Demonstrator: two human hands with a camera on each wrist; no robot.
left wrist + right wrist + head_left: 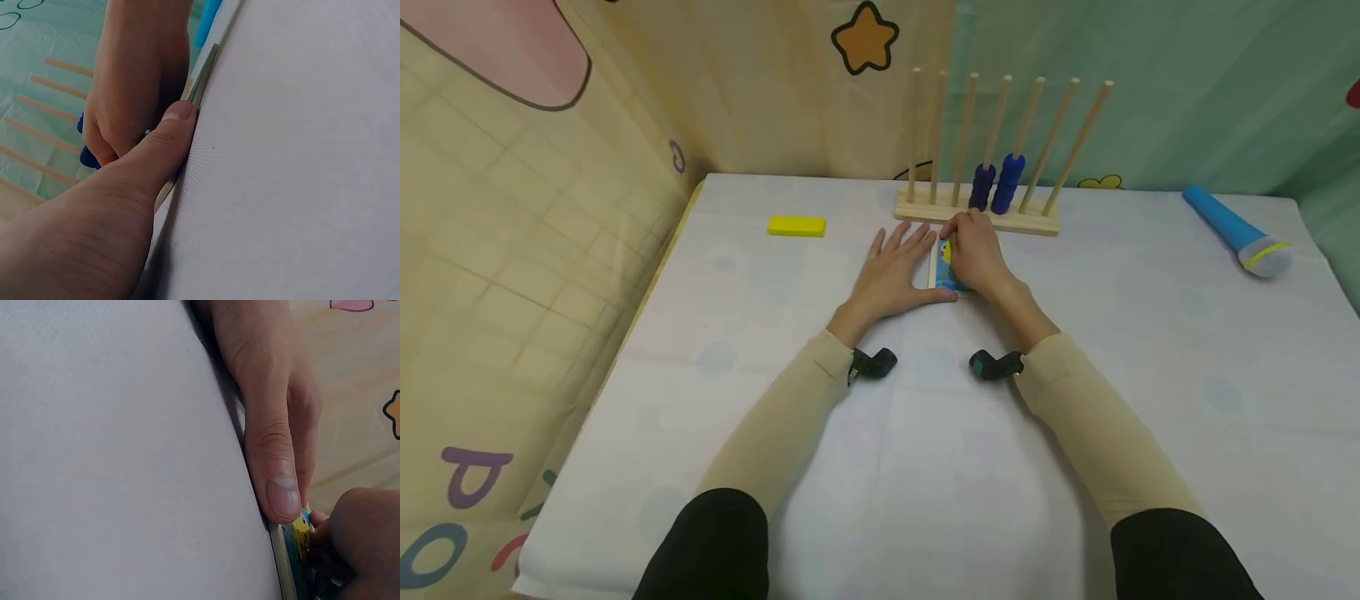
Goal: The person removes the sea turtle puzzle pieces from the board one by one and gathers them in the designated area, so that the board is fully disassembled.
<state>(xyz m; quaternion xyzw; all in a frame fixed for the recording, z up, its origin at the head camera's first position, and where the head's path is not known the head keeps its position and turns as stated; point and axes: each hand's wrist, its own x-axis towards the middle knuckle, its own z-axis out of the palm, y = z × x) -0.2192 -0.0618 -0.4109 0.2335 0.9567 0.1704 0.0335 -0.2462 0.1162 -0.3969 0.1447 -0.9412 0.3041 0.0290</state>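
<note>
A small flat picture board lies on the table, blue with a yellow figure and a pale wooden rim. Beside its left edge my left hand lies with fingers spread, and its thumb presses along the near rim. My right hand bends over the board from the right, fingers curled down against the picture. Whatever may be between those fingertips is hidden in the head view, and both wrist views leave it dark. Much of the picture is covered by the right hand.
Just behind the hands stands a wooden peg rack with dark blue beads on two rods. A yellow block lies to the left. At the far right is a blue toy microphone. A printed curtain hangs behind the table.
</note>
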